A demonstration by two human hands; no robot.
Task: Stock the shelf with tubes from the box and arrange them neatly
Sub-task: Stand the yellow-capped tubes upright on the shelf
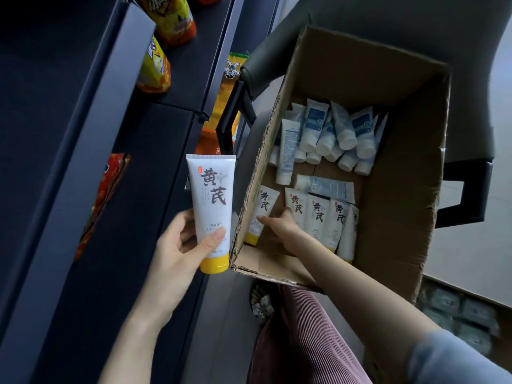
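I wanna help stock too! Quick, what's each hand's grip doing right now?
Left grip: closed around a white tube with a yellow cap.
Right grip: in the box, touching another tube; closed or not cannot be told.

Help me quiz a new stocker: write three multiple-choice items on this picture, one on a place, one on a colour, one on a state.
1. Where is the right hand? A in a pocket; B inside the cardboard box; C on a keyboard.
2. What colour is the cap of the tube in the left hand? A blue; B red; C yellow.
3. The left hand is: A empty; B pressed flat on the floor; C gripping a tube.
Answers: B, it reaches in past the box's rim; C, the cap at the tube's lower end is yellow; C, thumb and fingers wrap the tube.
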